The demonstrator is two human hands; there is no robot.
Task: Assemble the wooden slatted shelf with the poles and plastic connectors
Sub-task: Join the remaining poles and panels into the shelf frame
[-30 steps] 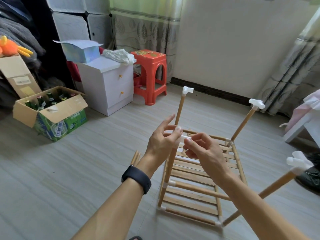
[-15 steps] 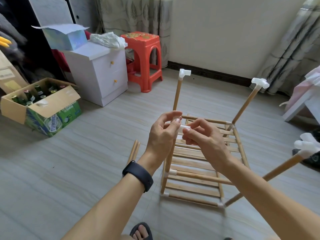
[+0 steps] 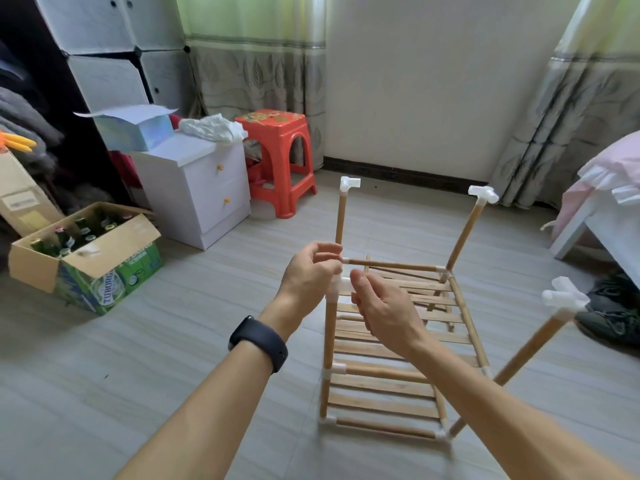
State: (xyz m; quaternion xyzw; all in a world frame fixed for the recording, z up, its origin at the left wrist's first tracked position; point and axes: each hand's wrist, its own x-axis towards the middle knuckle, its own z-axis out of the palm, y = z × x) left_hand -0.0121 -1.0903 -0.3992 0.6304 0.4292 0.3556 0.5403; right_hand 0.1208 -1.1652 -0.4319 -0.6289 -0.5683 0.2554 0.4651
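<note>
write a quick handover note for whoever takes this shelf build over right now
Left hand and right hand: fingers of both pinch the connector atop the near-left pole.
Shelf lies on the floor, a pole upright at each corner.
Done: the other three poles are capped.
Left: seat this connector, then join the tops.

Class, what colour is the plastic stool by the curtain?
The stool is red, clearest in head view.

Left hand and right hand half cover the connector (white).
</note>
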